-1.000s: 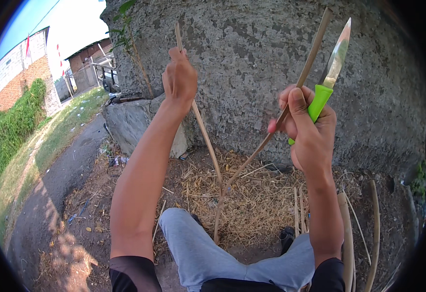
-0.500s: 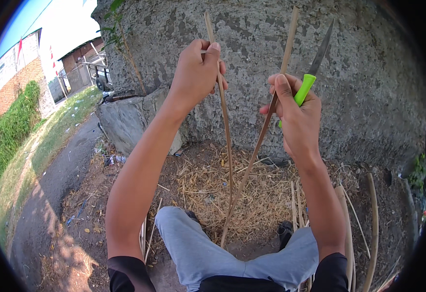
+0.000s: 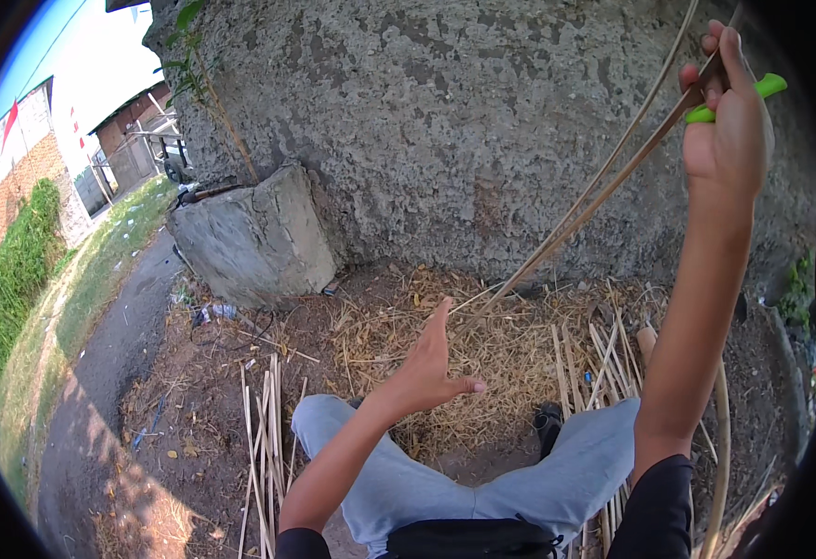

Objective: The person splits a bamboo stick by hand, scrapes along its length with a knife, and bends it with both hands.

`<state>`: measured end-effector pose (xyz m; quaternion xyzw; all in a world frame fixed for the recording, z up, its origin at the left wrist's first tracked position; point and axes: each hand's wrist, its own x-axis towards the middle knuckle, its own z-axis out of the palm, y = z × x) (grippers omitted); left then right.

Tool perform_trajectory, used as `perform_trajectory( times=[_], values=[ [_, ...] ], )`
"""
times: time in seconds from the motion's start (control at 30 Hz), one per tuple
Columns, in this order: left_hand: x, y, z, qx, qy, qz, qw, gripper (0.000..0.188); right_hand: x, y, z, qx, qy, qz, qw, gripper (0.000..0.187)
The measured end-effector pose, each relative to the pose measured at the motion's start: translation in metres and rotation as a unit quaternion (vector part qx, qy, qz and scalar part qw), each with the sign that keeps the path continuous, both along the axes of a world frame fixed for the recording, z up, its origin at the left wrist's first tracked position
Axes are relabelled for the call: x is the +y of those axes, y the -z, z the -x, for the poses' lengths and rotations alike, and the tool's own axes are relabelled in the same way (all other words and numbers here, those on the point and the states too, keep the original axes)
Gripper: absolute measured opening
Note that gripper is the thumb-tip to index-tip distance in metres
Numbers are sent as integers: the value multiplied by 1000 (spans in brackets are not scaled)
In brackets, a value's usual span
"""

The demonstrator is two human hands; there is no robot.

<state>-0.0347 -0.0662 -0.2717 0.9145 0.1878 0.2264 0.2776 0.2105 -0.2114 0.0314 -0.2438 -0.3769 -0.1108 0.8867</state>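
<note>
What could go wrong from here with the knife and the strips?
The bare right hand holds both a bright green knife handle and a long, thin brown wooden strip; if that grip shifts, its fingers might meet the blade, which I cannot make out clearly. A paler, bowed wooden strip looks ungripped up there, so it could spring and scratch the open left hand near the lower ends.

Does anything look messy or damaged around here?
Yes, a little. Pale shavings lie strewn over the ground before the wall, and litter lies near the grey block. The wall's surface is patchy, as if worn. The thin strip in the right hand parts into two strands, perhaps split.
</note>
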Motion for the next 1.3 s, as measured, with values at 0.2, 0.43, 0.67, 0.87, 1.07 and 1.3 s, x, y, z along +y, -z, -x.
perform_trajectory(
  times=[0.2, 0.43, 0.67, 0.87, 1.07, 1.3],
  values=[
    [49, -20, -19, -194, -126, -194, 953, 31, -48, -23, -23, -51, 3, -207, 977, 12],
    [101, 6, 197, -250, -411, -130, 867, 24, -61, 114, -97, -5, 173, 177, 969, 34],
    [-27, 214, 440, 118, -696, 30, 708, 25, -162, 343, -169, 173, 317, 353, 863, 30],
    [-70, 256, 372, 181, -576, 137, 785, 26, -208, 415, -199, 296, 355, 327, 824, 28],
    [-58, 252, 291, 144, -458, 148, 865, 28, -235, 522, -222, 370, 328, 461, 737, 29],
    [-56, 250, 252, 156, -405, 170, 884, 30, -265, 658, -110, 458, 239, 682, 518, 18]
  ],
)
